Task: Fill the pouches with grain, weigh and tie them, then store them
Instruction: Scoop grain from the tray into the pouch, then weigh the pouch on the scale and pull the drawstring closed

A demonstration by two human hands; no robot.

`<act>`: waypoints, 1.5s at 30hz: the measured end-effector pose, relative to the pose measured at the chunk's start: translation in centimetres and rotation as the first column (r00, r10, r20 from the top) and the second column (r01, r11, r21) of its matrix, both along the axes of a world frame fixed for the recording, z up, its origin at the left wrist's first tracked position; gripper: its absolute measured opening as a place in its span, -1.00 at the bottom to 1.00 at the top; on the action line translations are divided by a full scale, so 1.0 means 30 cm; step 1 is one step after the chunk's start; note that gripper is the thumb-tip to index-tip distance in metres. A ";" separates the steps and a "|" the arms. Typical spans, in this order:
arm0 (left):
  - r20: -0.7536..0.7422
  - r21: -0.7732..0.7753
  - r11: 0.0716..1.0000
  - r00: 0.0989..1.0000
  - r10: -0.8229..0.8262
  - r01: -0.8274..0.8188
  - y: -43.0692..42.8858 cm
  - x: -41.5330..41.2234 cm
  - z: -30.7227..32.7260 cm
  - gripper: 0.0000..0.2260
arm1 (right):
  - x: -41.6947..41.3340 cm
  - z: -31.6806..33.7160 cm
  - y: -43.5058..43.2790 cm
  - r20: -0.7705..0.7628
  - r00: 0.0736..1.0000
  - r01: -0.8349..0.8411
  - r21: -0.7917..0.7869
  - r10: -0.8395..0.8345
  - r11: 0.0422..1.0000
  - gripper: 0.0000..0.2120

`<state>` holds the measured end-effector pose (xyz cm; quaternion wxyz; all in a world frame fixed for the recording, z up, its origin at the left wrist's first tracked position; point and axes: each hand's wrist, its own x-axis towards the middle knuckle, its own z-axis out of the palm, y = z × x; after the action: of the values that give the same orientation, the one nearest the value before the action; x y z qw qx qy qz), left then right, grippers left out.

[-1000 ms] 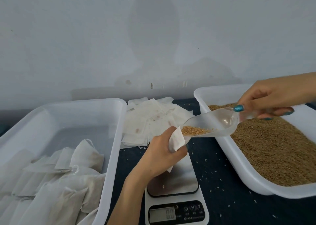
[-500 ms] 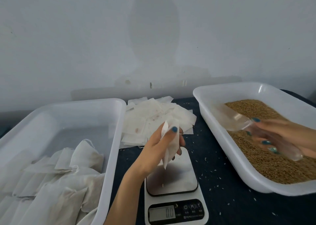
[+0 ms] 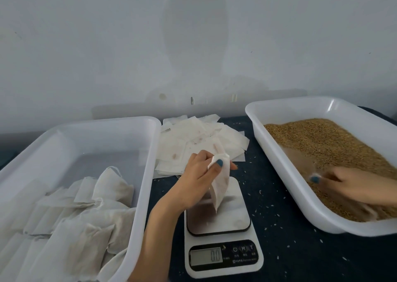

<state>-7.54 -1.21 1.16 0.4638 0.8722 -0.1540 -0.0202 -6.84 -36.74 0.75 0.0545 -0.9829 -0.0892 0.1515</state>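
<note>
The left hand [image 3: 200,174] is holding a small white fabric pouch [image 3: 220,185] by its top edge. Its grip is narrow, with the thumb and fingers pinching the cloth. The pouch is hanging down from this grip over the steel plate of a white digital kitchen scale [image 3: 223,269], whose display is showing 0.0. I cannot tell if the lower tip of the pouch is touching the plate.

The right hand [image 3: 354,187] is lying low inside the white plastic tray on the right [image 3: 279,174], well apart from the pouch. This hand is blurred, but its grip is closing around a clear plastic scoop [image 3: 300,159], which is dipping into the brown grain [image 3: 322,142] that is filling this tray.

A second white plastic tray on the left [image 3: 148,174] is holding many filled, tied pouches [image 3: 103,196]. Between the two trays, behind the scale, a loose pile of flat empty pouches [image 3: 193,138] is lying on the dark blue surface [image 3: 279,249], where some stray grains are lying too.
</note>
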 end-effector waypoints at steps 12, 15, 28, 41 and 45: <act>-0.049 -0.004 1.000 0.999 0.002 -0.002 0.012 0.006 -0.008 -0.71 | -0.032 0.130 0.227 0.253 0.967 -0.039 0.051 0.025 0.998 -0.55; -0.053 0.016 0.999 0.998 0.040 -0.039 0.010 0.008 -0.014 -0.74 | -0.033 0.124 0.244 0.334 0.942 -0.038 -0.015 0.041 0.999 -0.52; 0.037 0.057 0.998 0.999 0.017 -0.020 0.009 0.006 -0.007 -0.67 | -0.039 0.134 0.335 0.324 0.945 -0.048 0.026 0.037 0.999 -0.54; 0.080 0.147 0.989 0.997 -0.012 0.000 0.013 0.017 -0.019 -0.76 | -0.080 0.167 0.377 0.473 0.877 -0.101 0.024 0.078 0.995 -0.39; 0.117 0.153 0.988 0.993 -0.021 0.003 0.010 0.015 -0.020 -0.81 | -0.115 0.200 0.424 0.569 0.819 -0.251 0.240 0.073 0.938 -0.54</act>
<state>-7.08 -0.89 0.57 0.3858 0.9038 -0.1843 0.0168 -10.30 -24.01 6.76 0.1639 -0.9527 -0.2076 -0.1499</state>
